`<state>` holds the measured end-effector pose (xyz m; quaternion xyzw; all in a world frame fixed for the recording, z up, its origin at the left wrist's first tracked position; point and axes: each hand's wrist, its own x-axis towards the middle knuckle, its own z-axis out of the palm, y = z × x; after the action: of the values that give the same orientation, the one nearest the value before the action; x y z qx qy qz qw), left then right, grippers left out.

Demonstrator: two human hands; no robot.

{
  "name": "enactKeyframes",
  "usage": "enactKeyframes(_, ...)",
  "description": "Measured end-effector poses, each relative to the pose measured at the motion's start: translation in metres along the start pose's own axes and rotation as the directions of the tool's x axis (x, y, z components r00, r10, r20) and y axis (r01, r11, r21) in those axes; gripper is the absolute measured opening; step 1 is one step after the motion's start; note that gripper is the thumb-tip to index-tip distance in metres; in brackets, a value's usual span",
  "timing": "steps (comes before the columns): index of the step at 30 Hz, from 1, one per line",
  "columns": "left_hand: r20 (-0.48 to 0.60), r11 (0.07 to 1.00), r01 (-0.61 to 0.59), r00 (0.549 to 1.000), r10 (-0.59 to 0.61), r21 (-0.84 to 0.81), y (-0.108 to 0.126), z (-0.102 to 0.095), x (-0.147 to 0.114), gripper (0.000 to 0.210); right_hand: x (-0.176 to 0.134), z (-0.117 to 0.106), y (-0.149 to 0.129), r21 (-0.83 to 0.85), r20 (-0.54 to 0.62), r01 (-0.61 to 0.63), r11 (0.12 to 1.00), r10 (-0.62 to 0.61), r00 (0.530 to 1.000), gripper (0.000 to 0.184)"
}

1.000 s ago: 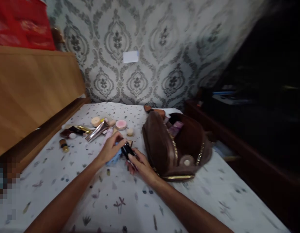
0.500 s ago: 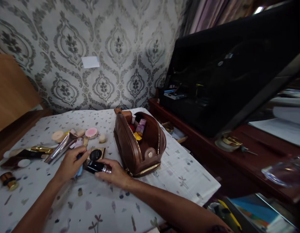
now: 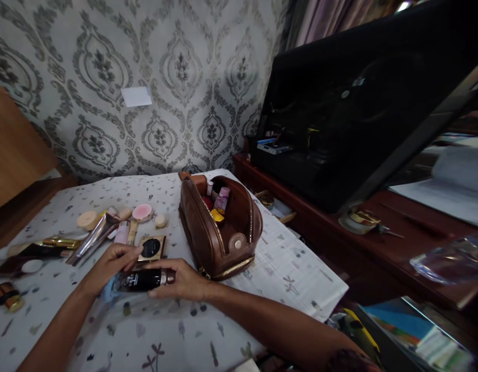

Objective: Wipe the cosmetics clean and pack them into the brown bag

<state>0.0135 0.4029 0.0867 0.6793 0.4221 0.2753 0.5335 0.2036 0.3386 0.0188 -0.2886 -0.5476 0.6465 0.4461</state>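
My right hand (image 3: 180, 279) grips a glossy black bottle (image 3: 144, 279) by its shiny end, fingers above and thumb below. The bottle lies sideways just over the table. Close to its other end is my left hand (image 3: 114, 262), fingers bent together around a light blue cloth (image 3: 109, 290), which is blurred and partly covered by the hand. Just beyond the fingers sits a gold square compact (image 3: 160, 250) with a round black centre. To the right stands a brown makeup bag (image 3: 200, 232), unzipped, with a purple tube (image 3: 222, 199) and a yellow item (image 3: 217, 215) inside.
Cosmetics spread over the left of the patterned tablecloth (image 3: 177, 330), among them a silver-pink tube (image 3: 92, 238), a pink round compact (image 3: 142, 212) and a brown-gold bottle (image 3: 7, 296). A large black screen (image 3: 339, 119) leans over the dark red desk (image 3: 401, 248) at right.
The black bottle has shifted left and lower and now lies more level, showing more of its side. My left hand and the blue cloth have moved slightly left. The view has turned a little.
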Motion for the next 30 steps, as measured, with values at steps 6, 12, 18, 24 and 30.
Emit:
enactKeyframes(6, -0.288, 0.918, -0.111, 0.958, -0.004, -0.381, 0.0, 0.03, 0.003, 0.055, 0.005, 0.001, -0.005, 0.1, -0.05, -0.065, 0.993, 0.071, 0.996, 0.074)
enactKeyframes(12, -0.322, 0.849, -0.064, 0.938, -0.127, -0.524, -0.005, 0.062, -0.006, 0.064, 0.008, 0.001, -0.002, 0.179, -0.05, -0.117, 0.977, 0.128, 0.99, 0.076)
enactKeyframes(18, -0.373, 0.918, -0.091, 0.926, -0.066, -0.387, -0.001, 0.069, -0.008, 0.077, 0.008, 0.001, -0.001, 0.231, -0.011, -0.108, 0.967, 0.114, 0.993, 0.082)
enactKeyframes(24, -0.453, 0.913, -0.117, 0.888, -0.079, -0.39, 0.005, 0.064, -0.007, 0.058, 0.01, 0.002, 0.003, 0.235, -0.006, -0.142, 0.962, 0.147, 0.989, 0.083)
enactKeyframes(30, -0.528, 0.914, -0.155, 0.846, -0.073, -0.374, 0.0, 0.051, -0.005, 0.053, 0.006, 0.004, -0.006, 0.156, 0.0, -0.176, 0.972, 0.178, 0.984, 0.074)
